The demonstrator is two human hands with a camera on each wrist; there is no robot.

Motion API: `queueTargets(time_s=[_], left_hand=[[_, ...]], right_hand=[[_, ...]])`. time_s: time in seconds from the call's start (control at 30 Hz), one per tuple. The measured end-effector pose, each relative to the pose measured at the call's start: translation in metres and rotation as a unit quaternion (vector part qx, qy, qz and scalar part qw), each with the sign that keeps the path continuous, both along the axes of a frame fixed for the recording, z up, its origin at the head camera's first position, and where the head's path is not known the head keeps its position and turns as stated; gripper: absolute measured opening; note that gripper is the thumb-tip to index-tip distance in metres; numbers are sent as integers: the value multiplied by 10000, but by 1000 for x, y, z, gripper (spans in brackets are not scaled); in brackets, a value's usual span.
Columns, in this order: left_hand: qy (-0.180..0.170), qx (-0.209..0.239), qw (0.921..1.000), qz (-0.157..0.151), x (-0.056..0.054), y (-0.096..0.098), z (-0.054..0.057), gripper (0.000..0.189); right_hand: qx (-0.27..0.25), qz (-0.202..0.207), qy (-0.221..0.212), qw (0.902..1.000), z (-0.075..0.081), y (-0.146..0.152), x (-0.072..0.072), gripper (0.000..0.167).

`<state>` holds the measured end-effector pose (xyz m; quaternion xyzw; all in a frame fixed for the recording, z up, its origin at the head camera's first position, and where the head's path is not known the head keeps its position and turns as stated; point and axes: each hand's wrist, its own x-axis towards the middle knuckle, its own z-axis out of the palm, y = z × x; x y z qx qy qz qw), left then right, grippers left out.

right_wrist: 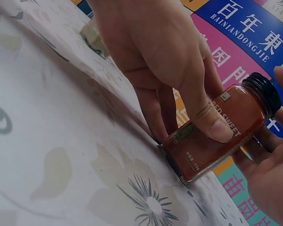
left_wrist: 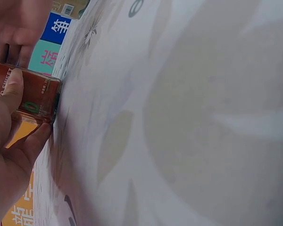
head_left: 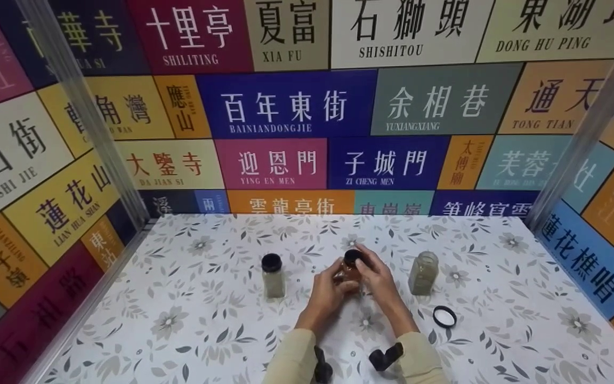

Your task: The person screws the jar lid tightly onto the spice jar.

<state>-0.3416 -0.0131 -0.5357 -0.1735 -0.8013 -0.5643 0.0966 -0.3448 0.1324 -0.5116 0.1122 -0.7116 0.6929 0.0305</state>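
Note:
A square glass spice jar [head_left: 352, 273] of red-brown powder is between both hands at the middle of the table. Its label reads "RED SWEET" in the right wrist view, where the jar [right_wrist: 207, 146] leans with its base low on the cloth. My left hand [head_left: 327, 292] grips the jar's body, the thumb lying across the label. At the top, my right hand [head_left: 380, 278] has its thumb and fingers curled round the black lid [right_wrist: 263, 92]. The lid sits on the jar's neck. In the left wrist view the lid is out of frame.
Left of the hands stands a similar jar [head_left: 274, 284] with a black lid. To the right is a lidless jar [head_left: 423, 277] of greenish-grey contents; a loose black lid [head_left: 444, 317] lies in front of it. The table [head_left: 205, 330] has a floral cloth, with sign-covered panels [head_left: 285, 106] around it.

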Motion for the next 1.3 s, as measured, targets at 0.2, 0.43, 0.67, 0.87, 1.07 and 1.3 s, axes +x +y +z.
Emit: queueTargets(time_s=[0.2,0.43,0.67,0.87,1.07,1.3], left_hand=[[-89,-37,9999,67,-1,1,-1,59],[-16,-25,9999,116,-2,2,-2,64],[-70,26,9999,99,-1,2,1,64],[-45,36,10000,76,0,1,3,55],[12,7,10000,88,0,1,0,60],[-83,71,9999,103,-1,0,-1,58]], right_hand=[[138,-211,584,9980,-6,0,-2,43],[251,-333,490,9979,-3,0,-2,40],[138,-405,339,9985,-3,-1,-4,42],[158,-229,151,9995,-1,0,-2,49],[90,54,208,9997,0,1,-2,47],[340,-145,412,9985,-2,0,-1,44]])
